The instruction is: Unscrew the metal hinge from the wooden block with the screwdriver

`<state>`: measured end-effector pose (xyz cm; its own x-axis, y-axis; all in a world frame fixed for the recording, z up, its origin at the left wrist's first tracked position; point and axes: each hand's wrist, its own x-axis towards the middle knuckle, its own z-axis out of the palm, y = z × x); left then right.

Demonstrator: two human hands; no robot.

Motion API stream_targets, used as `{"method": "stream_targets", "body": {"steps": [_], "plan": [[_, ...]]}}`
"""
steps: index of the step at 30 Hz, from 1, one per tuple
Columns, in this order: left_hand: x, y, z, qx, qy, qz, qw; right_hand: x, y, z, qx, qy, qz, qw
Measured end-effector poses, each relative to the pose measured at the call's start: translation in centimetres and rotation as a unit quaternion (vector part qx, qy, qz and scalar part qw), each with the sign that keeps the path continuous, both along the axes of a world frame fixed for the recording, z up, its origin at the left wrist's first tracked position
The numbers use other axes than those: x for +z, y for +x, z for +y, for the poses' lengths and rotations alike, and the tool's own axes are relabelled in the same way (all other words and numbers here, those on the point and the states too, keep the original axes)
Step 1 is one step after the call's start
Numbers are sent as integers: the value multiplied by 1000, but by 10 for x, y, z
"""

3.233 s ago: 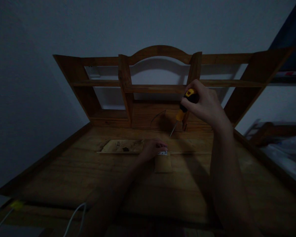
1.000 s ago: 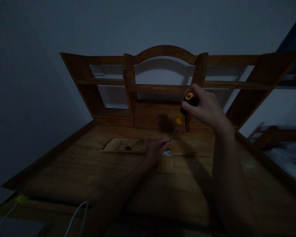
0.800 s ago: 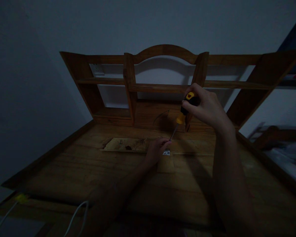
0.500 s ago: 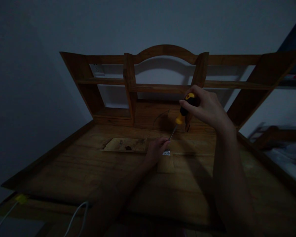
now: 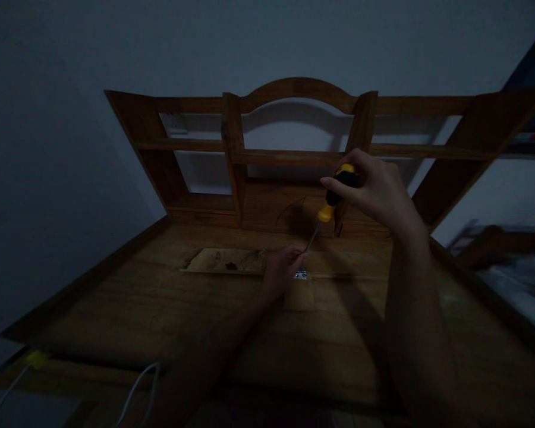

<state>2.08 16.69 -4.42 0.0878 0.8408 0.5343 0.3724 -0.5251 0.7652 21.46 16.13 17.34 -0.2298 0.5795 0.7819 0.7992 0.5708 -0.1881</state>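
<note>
My right hand (image 5: 378,187) is closed around the black and yellow handle of a screwdriver (image 5: 327,212). The screwdriver slants down to the left, its metal shaft ending at the fingertips of my left hand (image 5: 284,267). Those left fingers are pinched together around the tip; what they hold there is too small and dark to make out. Just below them a small metal hinge (image 5: 301,274) with holes shows partly, lying at the seam of the wooden desktop (image 5: 196,315). A pale rectangular patch (image 5: 299,296) of wood lies in front of the hinge.
A wooden shelf unit (image 5: 283,157) rises along the desk's back edge against the wall. Left of my hands is a recess (image 5: 227,260) with a ragged end and dark stains. A white cable (image 5: 136,389) hangs at the front left, near a yellow object (image 5: 36,359).
My right hand and the screwdriver handle have shifted very slightly. The left hand keeps its pinch at the tip, and the view has tilted a little.
</note>
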Motion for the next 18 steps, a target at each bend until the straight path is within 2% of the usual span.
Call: {"method": "stream_targets", "body": {"steps": [11, 18], "plan": [[5, -2, -5, -27, -36, 7, 999, -3, -2, 5, -9, 11, 12, 1000], [6, -2, -4, -29, -31, -53, 998, -3, -3, -2, 12, -18, 2, 1000]]}}
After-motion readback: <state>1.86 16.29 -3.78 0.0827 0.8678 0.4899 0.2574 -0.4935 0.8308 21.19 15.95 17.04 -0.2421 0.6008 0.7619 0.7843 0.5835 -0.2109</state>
